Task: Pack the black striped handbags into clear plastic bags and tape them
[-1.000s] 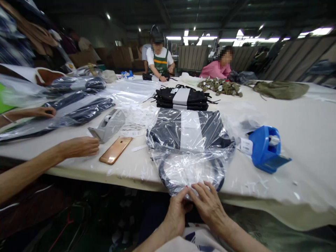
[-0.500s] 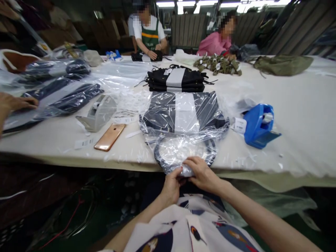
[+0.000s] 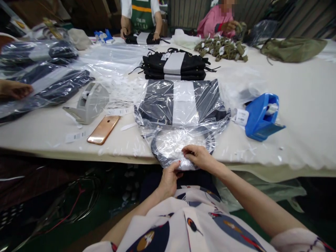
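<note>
A dark bag with a white paper band lies in a clear plastic bag at the table's front edge. Its looped strap shows through the plastic nearest me. My left hand pinches the near edge of the plastic, thumb on top. My right hand rests on the plastic just above and to the right, its thumb and fingertips pressed together on the crumpled film.
A blue tape dispenser stands right, a grey one left, beside a phone. Stacked black bags lie behind. Another person's hand touches wrapped bags at left. Two people work across the table.
My right hand has risen slightly from the plastic's near edge, apart from my left hand. The view has tilted down. Across the table, the aproned person's hands have moved apart around a black bag.
</note>
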Tool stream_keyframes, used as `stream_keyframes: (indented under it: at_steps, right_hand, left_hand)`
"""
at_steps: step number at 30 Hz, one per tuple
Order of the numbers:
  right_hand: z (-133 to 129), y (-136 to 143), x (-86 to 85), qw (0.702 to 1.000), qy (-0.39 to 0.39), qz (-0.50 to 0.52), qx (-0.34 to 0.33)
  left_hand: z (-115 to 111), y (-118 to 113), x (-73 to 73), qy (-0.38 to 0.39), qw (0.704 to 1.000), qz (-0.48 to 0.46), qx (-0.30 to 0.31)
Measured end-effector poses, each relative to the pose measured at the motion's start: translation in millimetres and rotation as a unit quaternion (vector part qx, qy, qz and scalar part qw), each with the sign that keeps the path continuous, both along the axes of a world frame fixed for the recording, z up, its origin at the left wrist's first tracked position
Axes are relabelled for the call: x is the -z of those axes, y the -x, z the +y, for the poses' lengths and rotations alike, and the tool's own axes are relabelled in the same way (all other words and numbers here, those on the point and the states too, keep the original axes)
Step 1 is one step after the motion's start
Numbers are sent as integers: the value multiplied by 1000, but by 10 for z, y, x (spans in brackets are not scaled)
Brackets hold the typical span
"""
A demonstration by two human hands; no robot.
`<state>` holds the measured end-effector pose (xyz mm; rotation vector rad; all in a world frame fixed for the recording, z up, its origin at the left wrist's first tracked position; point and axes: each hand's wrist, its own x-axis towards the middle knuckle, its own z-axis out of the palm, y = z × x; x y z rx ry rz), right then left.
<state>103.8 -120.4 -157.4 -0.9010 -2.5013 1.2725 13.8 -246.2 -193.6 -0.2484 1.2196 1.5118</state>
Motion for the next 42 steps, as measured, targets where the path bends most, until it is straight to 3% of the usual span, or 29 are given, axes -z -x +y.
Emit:
stream_keyframes:
  at_steps: [5, 11, 19, 22, 26, 31, 38, 42]
  right_hand:
    - [96, -1, 10, 994, 110, 15, 1]
    - [41, 10, 71, 996, 70, 45, 40]
    - [45, -18, 106, 992, 102, 63, 36]
    - [19, -26, 126, 995, 56, 80, 36]
    - [-50, -33, 163, 988, -85, 123, 32]
    - [-100, -32, 182, 960, -226, 164, -35]
    - [-94, -47, 203, 950, -277, 132, -51]
    - [-90, -39, 227, 961, -255, 104, -30]
  left_hand:
    - [4, 1, 10, 7, 1000, 6, 0]
    - [12, -2, 25, 9, 1000, 5, -5]
    - [18, -1, 36, 14, 1000, 4, -10]
    - [13, 3, 31, 15, 1000, 2, -9]
    - [10, 8, 24, 16, 1000, 2, -5]
    - [12, 9, 31, 6, 1000, 4, -9]
    - [12, 8, 22, -5, 1000, 2, -11]
    - [21, 3, -4, -8, 1000, -5, -13]
